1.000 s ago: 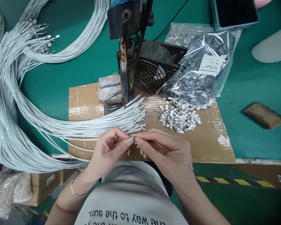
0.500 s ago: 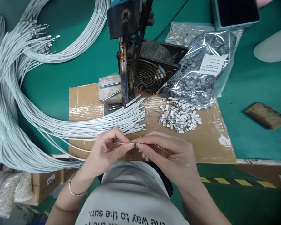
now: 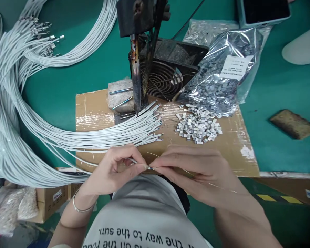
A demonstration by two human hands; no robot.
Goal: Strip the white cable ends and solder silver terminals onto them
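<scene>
Thumb and finger of my left hand point(image 3: 119, 168) pinch a white cable point(image 3: 132, 160) close to its end, at the table's front edge. My right hand point(image 3: 196, 168) faces it, its thumb and finger closed on the thin coloured wires at the cable's tip. A fine solder wire point(image 3: 153, 154) also runs through the right hand, one end poking out above the fingers and a tail trailing over the wrist. Beyond both hands lies a fanned bundle of white cables point(image 3: 113, 136), under the tip of an upright soldering iron point(image 3: 135, 79).
A pile of small metal connectors point(image 3: 198, 125) lies on the cardboard sheet point(image 3: 232, 151), beside a clear bag of more connectors point(image 3: 217, 82). A black fan point(image 3: 165, 79) stands behind the iron. At right is a brown sponge point(image 3: 293, 124). Finished-looking cable coils point(image 3: 5, 113) fill the left.
Both hands have come slightly nearer my body. The right hand has turned and shifted right, its fingers now straighter along the wire tips, and the solder tail has swung right.
</scene>
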